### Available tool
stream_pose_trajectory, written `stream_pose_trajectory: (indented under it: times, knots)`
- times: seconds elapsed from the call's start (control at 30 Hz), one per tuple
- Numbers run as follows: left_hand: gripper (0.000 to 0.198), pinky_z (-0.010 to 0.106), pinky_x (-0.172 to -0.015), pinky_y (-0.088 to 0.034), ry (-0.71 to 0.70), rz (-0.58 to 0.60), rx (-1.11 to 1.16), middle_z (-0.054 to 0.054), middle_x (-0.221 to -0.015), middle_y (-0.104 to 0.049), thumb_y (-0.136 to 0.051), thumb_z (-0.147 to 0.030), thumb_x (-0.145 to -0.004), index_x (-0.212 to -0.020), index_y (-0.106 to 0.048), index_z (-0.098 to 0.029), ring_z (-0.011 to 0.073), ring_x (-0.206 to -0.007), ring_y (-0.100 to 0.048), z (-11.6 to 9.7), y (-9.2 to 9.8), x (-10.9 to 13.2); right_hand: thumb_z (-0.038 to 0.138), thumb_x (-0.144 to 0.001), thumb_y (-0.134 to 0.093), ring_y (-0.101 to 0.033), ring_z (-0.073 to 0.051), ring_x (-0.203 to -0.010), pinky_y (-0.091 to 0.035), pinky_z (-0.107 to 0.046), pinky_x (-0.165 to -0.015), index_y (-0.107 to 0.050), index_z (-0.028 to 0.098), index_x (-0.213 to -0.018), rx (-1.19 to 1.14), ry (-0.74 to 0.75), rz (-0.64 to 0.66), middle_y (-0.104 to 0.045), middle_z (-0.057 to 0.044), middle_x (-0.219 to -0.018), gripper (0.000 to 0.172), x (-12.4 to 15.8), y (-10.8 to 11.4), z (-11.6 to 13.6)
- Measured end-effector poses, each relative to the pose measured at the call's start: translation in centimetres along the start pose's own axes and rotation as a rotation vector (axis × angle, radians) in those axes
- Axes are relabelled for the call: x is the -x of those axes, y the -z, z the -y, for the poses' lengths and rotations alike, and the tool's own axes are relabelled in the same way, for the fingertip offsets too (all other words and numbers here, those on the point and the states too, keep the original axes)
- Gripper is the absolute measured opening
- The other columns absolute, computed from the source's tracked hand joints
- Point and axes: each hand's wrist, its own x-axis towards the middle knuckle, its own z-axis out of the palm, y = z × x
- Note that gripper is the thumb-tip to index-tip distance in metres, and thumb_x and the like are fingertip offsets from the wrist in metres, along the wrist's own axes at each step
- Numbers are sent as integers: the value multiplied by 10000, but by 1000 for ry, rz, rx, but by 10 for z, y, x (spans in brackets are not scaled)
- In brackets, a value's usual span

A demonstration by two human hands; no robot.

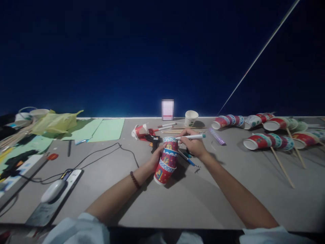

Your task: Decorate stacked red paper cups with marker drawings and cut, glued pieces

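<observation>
My left hand [156,157] is wrapped round a chain of red and blue patterned paper cups [168,159], joined one into another and tilted over the table. Between the fingers of my right hand [193,145] is a white marker pen [194,137] with a teal end. Its tip end points at the top cup's rim; whether it touches cannot be made out. Just left of the cups lies a black glue gun [154,140]. Under my right hand rests a blue-and-white pen or knife [186,158], partly covered.
Chains of decorated cups [269,141], some on sticks, lie at right. A white paper cup [191,118] stands behind. Green paper sheets [109,129], a yellow bag [54,123], a power strip [21,178], a phone [47,210] and a cable [101,151] occupy the left.
</observation>
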Motion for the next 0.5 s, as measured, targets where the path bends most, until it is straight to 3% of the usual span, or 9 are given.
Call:
stream_pose_trajectory:
  times: [0.2,0.5]
  knots:
    - [317,311,-624,-525,-23,-35,-10,81,-677,-678,-580,-400,-809,-903,-630,-102,191,-570,-643,-1,-4,1,175,-695,-541,-578,-139,-604,-440,-247,-568,-556,206,-613,35,-22,-33,-663,5,-655,89,0,-1,1]
    - [379,331,-635,-535,10,-19,-24,113,-718,-694,-520,-432,-846,-917,-642,-80,207,-596,-656,-1,-3,2,188,-697,-538,-559,-135,-585,-430,-247,-562,-552,208,-622,23,-24,-39,-622,21,-610,79,0,-2,-1]
